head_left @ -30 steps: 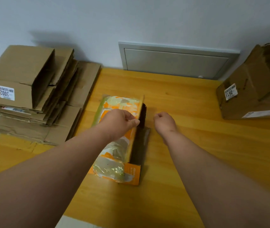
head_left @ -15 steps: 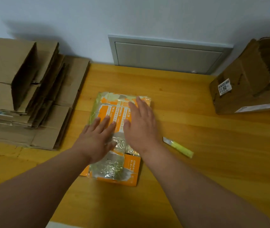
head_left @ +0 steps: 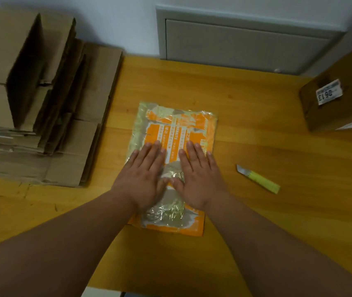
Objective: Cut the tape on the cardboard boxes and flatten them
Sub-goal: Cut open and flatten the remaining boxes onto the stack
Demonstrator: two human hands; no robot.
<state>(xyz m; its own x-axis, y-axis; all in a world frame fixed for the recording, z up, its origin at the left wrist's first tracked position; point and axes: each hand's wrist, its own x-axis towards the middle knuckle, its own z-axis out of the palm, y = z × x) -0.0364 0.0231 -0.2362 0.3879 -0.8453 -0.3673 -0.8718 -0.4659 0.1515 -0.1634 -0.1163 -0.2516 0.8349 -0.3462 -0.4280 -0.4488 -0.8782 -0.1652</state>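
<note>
Both hands, left hand [head_left: 144,179] and right hand [head_left: 200,179], press spread flat on the flattened orange tape-covered cardboard box [head_left: 192,125] lying on the wooden table [head_left: 256,211].

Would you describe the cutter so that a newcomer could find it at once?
Start at the wooden table, then the orange box flattened under both hands. Right of the right hand lies the cutter: small, yellow-handled, with a bare metal blade, unlike the brown cardboard nearby.

Two bare forearms, sleeveless, with left hand [head_left: 144,179] and right hand [head_left: 200,179] ungloved.
</note>
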